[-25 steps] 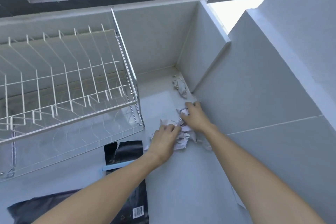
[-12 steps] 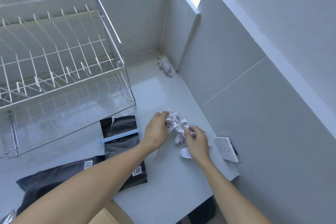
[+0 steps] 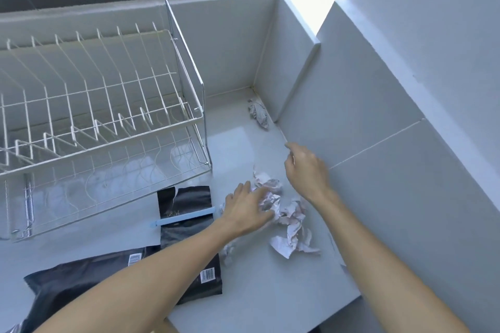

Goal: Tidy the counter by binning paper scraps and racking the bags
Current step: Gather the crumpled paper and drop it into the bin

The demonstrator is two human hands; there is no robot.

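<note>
A pile of crumpled white paper scraps (image 3: 293, 224) lies on the grey counter (image 3: 270, 292) near the right wall. My left hand (image 3: 249, 209) rests on the pile's left part with its fingers spread over the paper. My right hand (image 3: 305, 167) hovers just beyond the pile, fingers loosely curled and holding nothing. Another crumpled paper ball (image 3: 258, 113) sits in the far corner. A black bag with a blue clip (image 3: 186, 205) lies left of my left hand, and a second black bag (image 3: 81, 278) lies at the front left. A small scrap (image 3: 227, 253) shows under my left forearm.
A white wire dish rack (image 3: 94, 105) with two tiers stands on the counter's left half. Grey tiled walls (image 3: 378, 116) close the counter at the back and right. The counter's front edge (image 3: 270, 324) drops off below my arms.
My right hand has let go of the scraps and lifted away toward the far corner. My left hand stays on the pile. The view has tilted upward.
</note>
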